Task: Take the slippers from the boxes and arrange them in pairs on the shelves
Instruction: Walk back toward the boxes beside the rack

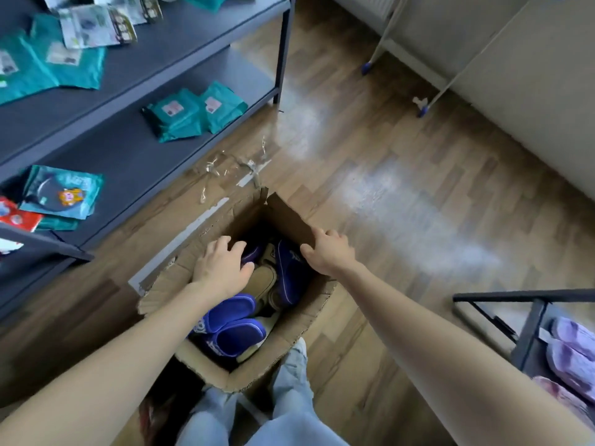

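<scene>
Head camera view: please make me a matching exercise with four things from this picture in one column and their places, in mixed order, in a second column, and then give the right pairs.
Column one
1. blue fabric slippers
2. teal plastic packets
3. lilac soft slippers
4. right hand

Column two
a. on the dark grey shelf board at left
b. gripping the brown cardboard flap
c. inside the open brown cardboard box
d. on the black metal rack at lower right

Pairs: 1-c, 2-a, 3-d, 4-b.
</scene>
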